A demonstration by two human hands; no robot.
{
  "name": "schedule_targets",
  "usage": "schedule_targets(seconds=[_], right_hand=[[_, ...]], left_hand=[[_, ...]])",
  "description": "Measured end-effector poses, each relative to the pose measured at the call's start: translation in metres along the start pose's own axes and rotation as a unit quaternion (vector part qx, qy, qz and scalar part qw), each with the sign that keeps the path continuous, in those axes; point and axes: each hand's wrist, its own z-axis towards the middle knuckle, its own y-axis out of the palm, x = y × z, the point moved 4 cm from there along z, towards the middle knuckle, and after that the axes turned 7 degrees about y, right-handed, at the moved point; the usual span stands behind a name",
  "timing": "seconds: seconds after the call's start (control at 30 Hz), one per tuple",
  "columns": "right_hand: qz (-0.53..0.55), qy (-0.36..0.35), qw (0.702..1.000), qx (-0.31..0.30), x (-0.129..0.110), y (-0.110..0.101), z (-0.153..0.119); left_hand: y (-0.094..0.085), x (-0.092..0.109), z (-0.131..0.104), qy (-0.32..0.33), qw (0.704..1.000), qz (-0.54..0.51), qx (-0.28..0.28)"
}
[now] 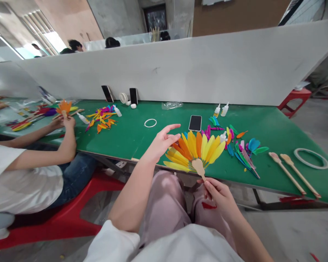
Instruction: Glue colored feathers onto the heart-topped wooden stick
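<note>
A feather fan (198,145), its yellow and orange feathers spread in a half circle, is in front of me at the table's edge. My right hand (218,194) grips its wooden handle (199,168) from below, so the fan stands up and tilts slightly left. Beside the fan's upper left feathers is my left hand (164,142), index finger and thumb stretched out and apart. I see nothing held in it; whether it touches a feather I cannot tell. Loose feathers (247,151) in blue, green, pink and orange lie on the table to the right, near small white glue bottles (224,109).
On the green table (125,140) lie a phone (195,123), a white ring (150,123), a larger ring (311,158) and two wooden sticks (287,173). A co-worker at left holds an orange feather fan (64,107). A white partition (166,72) stands behind.
</note>
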Motion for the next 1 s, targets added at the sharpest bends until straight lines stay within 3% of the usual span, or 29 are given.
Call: schedule_targets(seconds=[0.77,1.0], right_hand=[[0.037,0.016,0.999,-0.014,0.0041,-0.0029,0.006],[0.04,0.019,0.999,-0.016,0.006,0.0001,0.0063]], left_hand=[[-0.0041,-0.0013,-0.008,-0.007,0.999,0.037,-0.007],[-0.0079,-0.0007,-0.0044,0.02,0.999,0.045,0.004]])
